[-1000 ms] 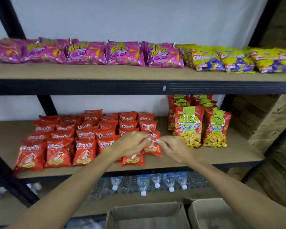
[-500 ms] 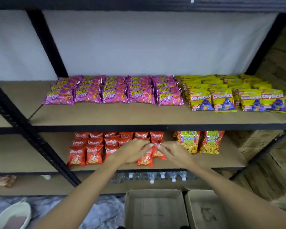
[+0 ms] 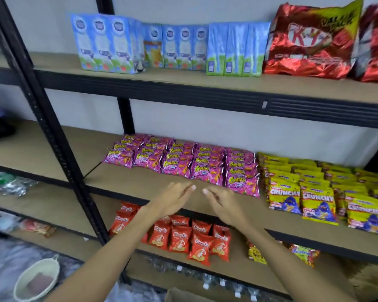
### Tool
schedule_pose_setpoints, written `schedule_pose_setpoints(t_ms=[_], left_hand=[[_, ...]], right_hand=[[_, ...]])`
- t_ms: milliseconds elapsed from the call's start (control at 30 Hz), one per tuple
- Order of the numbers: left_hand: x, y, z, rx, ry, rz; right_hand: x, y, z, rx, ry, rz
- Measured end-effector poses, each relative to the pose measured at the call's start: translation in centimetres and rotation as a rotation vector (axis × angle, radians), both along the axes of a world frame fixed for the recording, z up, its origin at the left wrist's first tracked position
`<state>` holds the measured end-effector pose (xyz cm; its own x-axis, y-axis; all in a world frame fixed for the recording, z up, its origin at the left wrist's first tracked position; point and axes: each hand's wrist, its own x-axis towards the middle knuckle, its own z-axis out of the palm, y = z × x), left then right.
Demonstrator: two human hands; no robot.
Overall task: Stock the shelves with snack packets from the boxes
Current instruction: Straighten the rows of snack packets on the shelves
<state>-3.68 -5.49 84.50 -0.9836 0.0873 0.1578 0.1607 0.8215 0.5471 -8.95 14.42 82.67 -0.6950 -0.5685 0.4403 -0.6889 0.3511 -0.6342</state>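
Observation:
My left hand (image 3: 172, 199) and my right hand (image 3: 222, 203) hover empty in front of the middle shelf (image 3: 140, 184), fingers relaxed, fingertips nearly meeting. Just beyond them lie rows of pink snack packets (image 3: 183, 162), with yellow Crunchy packets (image 3: 319, 197) to their right. On the shelf below, partly hidden by my forearms, stand red-orange packets (image 3: 183, 238) and yellow-green Bika packets (image 3: 303, 253). A corner of a cardboard box (image 3: 177, 296) shows at the bottom edge.
The top shelf carries blue milk cartons (image 3: 162, 46) and red KitKat value packs (image 3: 310, 40). A black upright post (image 3: 52, 136) divides the rack on the left. Water bottles (image 3: 216, 282) lie on the lowest level. A white bowl (image 3: 37, 280) sits on the floor.
Both hands have let go of the red-orange packets on the lower shelf and risen empty to the middle shelf. The view has tilted up, showing the top shelf.

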Motion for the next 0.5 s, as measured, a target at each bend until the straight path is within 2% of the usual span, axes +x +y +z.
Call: schedule_pose_setpoints(t_ms=[233,500], left_hand=[[-1.2,-4.2,-0.7,0.017,-0.026,0.181],[-4.8,-13.5,-2.2,0.048,0.004,0.239]], right_hand=[[-4.1,-4.7,-0.4,0.065,-0.038,0.037],[-7.1,-15.4,-1.1,0.134,-0.068,0.048]])
